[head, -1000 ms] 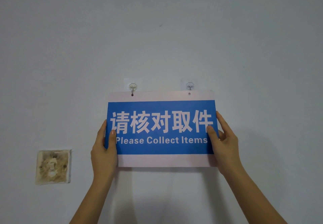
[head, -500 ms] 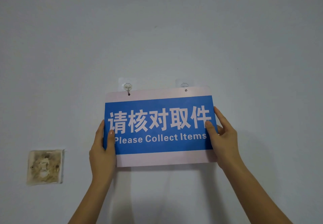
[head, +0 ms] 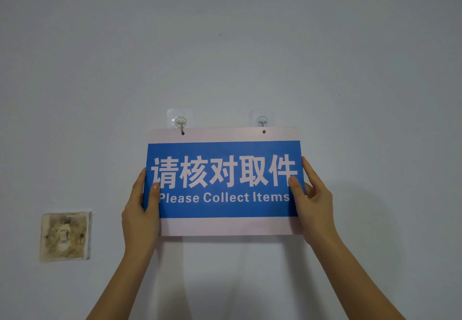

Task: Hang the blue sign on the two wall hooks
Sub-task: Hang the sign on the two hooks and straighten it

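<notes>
The blue sign [head: 225, 187] with white borders and the words "Please Collect Items" is held flat against the wall. My left hand [head: 141, 209] grips its lower left edge, thumb on the front. My right hand [head: 312, 199] grips its right edge the same way. Two clear adhesive hooks are stuck on the wall just above the sign's top edge. The left hook [head: 180, 122] has its metal prong in the sign's left hole. The right hook [head: 262, 120] sits directly above the right hole; whether its prong passes through the hole I cannot tell.
A stained, dirty square wall plate [head: 65, 236] sits at the lower left of the plain white wall [head: 350, 70]. Both forearms rise from the bottom edge of the view.
The sign's right side, raised over the right hook half a second ago, has come down level, so that hook shows above the top edge again. Both hands keep their grip.
</notes>
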The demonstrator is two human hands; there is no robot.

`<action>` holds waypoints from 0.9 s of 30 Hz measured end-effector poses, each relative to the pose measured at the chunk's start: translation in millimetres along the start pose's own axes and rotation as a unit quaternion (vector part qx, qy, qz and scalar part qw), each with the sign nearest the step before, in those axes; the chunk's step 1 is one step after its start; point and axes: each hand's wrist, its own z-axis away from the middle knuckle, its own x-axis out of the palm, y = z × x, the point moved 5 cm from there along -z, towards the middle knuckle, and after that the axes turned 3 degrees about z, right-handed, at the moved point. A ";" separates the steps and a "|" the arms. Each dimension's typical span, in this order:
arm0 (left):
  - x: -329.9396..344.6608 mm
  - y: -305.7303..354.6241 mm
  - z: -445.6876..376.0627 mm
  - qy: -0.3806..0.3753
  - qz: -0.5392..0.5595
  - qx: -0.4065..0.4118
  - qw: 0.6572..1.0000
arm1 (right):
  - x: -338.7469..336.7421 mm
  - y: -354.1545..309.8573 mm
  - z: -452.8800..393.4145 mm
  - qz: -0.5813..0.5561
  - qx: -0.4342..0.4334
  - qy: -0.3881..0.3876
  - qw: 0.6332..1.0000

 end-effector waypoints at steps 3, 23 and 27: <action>-1.3 0.3 -1.8 -0.004 -0.002 0.003 1.000 | 1.0 2.9 2.5 -0.004 0.003 -0.001 1.000; -1.1 1.5 -2.0 -0.009 0.001 -0.005 1.000 | -1.7 -1.1 5.5 0.010 -0.008 0.002 1.000; 2.9 -0.2 2.3 0.000 0.014 -0.012 1.000 | -5.1 -9.2 -0.7 0.026 -0.018 -0.002 1.000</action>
